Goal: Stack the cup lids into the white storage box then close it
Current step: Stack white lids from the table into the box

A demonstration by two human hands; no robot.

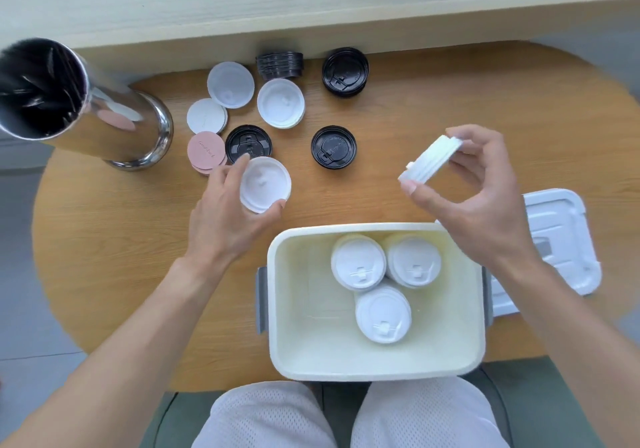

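Note:
The white storage box (298, 354) stands open at the table's near edge, with three small stacks of white cup lids (358, 262) inside along its far right part. My left hand (225, 212) grips a short stack of white lids (265, 184) just left of and beyond the box. My right hand (467, 198) holds another tilted stack of white lids (431, 160) in the air above the box's far right corner. The box's white cover (561, 236) lies flat to the right of the box. More white lids (280, 103) and black lids (333, 148) lie farther back.
A tall shiny metal cylinder (79, 101) stands at the far left of the wooden table (121, 240). Pink (206, 152) and white (206, 116) round discs lie beside it. A stack of black lids (280, 65) sits near the back wall. My knees are below the table edge.

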